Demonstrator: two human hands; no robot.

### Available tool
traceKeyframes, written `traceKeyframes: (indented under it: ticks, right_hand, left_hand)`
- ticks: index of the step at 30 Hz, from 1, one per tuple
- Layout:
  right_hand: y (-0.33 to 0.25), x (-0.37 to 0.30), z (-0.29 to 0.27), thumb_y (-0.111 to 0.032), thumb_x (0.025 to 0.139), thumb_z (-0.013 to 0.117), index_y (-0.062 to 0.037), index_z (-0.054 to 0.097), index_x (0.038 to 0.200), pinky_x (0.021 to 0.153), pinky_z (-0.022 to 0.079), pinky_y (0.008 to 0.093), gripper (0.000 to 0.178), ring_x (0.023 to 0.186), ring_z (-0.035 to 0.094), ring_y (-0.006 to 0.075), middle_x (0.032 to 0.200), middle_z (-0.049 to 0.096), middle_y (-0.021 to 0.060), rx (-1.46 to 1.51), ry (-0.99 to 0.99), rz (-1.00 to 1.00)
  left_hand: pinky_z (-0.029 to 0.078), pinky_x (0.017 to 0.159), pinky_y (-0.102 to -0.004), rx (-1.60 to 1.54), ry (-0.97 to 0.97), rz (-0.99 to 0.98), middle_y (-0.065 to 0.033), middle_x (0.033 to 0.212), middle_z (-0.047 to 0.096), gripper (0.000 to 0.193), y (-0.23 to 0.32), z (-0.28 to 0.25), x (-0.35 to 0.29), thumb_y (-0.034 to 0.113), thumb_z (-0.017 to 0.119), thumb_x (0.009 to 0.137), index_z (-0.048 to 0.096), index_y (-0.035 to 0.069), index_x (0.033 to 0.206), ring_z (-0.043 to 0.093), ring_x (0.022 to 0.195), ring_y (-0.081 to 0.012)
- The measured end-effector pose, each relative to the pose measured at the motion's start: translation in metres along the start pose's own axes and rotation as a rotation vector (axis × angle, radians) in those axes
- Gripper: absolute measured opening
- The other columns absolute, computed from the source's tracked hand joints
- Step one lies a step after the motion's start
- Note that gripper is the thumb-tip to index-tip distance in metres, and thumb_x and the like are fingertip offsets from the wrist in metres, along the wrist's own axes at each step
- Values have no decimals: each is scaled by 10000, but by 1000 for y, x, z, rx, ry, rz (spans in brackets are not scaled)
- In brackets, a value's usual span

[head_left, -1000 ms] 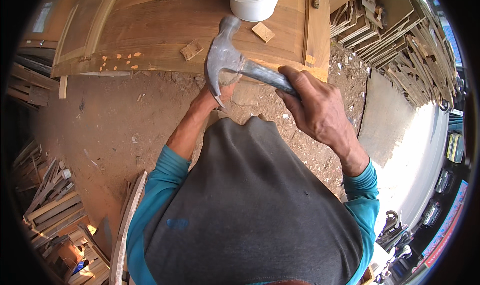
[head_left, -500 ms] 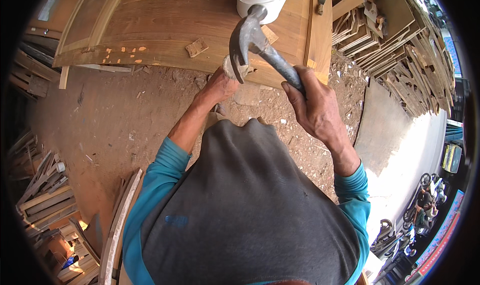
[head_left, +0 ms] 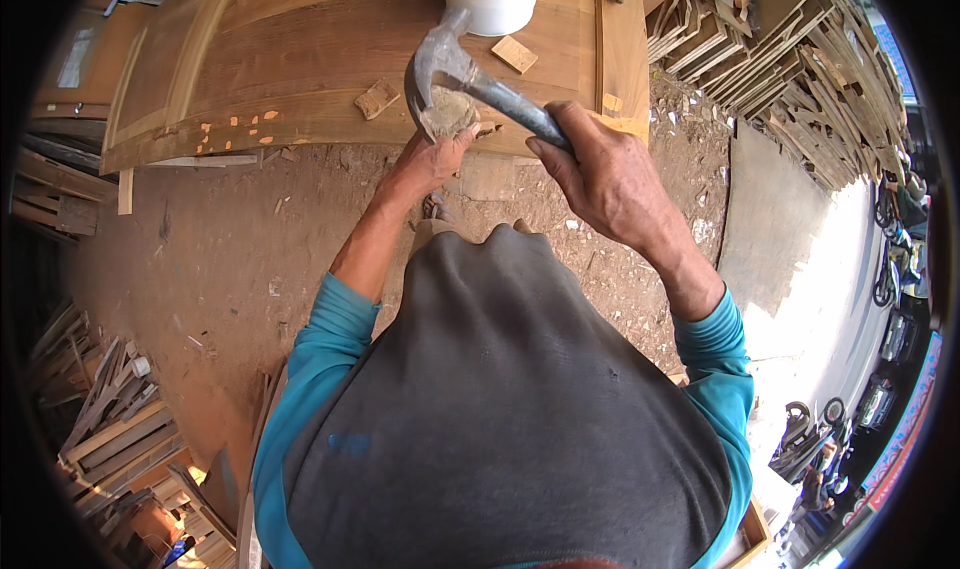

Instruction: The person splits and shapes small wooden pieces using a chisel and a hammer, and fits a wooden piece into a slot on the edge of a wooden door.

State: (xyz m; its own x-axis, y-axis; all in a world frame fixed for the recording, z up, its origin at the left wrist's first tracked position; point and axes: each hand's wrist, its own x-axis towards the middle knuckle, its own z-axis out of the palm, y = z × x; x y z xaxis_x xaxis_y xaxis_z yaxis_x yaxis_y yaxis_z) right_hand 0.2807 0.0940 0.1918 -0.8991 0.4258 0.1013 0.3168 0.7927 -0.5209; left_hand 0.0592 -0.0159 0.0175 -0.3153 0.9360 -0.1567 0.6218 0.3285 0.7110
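Note:
My right hand (head_left: 610,179) is wrapped round the dark handle of a claw hammer (head_left: 505,101). The hammer's steel head hangs over my left hand (head_left: 432,161), its claws curving toward me. That left hand is closed round an upright tool handle (head_left: 452,115) with a pale, frayed round end; the hammer partly covers it, and its lower part is hidden. Both hands are at the near edge of a brown wooden door panel (head_left: 300,49). Two small wood blocks lie on the panel, one (head_left: 377,99) left of the hammer, the other (head_left: 514,54) beyond its handle.
A white bucket (head_left: 490,4) stands on the panel's far side. Orange filler patches (head_left: 235,127) dot its near left edge. Stacked boards (head_left: 740,29) lean at the right, and wood offcuts (head_left: 120,389) pile up at the lower left. Dirt and chips cover the floor (head_left: 250,239).
The view has shifted, so the panel and bucket sit farther left. The hammer head has moved a little left relative to the bucket, and more of the pale handle end shows.

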Motion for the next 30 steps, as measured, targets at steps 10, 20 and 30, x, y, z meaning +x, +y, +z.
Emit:
traceKeyframes:
  ticks: [10, 20, 30]
  right_hand:
    - [19, -1, 12, -304, 1062, 593, -57, 482, 1009, 507, 508, 439, 276, 586, 668, 289, 766, 650, 139, -276, 35, -101]
    - [-22, 10, -41, -215, 1010, 695, -49, 538, 1145, 543, 531, 415, 265, 600, 692, 290, 731, 648, 121, 107, 524, -101]
    - [7, 5, -6, -259, 1056, 614, -48, 513, 1016, 487, 489, 447, 237, 549, 655, 294, 685, 623, 136, -65, 53, -18]
  left_hand:
    - [470, 1041, -486, 7, -54, -76, -244, 1312, 651, 484, 17, -14, 6, 417, 471, 1088, 601, 29, 1346, 605, 1217, -457]
    - [482, 1001, -475, -68, 98, 153, -193, 1235, 666, 347, -8, 0, 11, 370, 481, 1104, 601, 103, 1291, 629, 1150, -384]
    - [449, 1052, -476, -47, 58, 83, -192, 1264, 663, 398, -5, 4, 6, 402, 447, 1108, 606, 109, 1325, 602, 1214, -381]
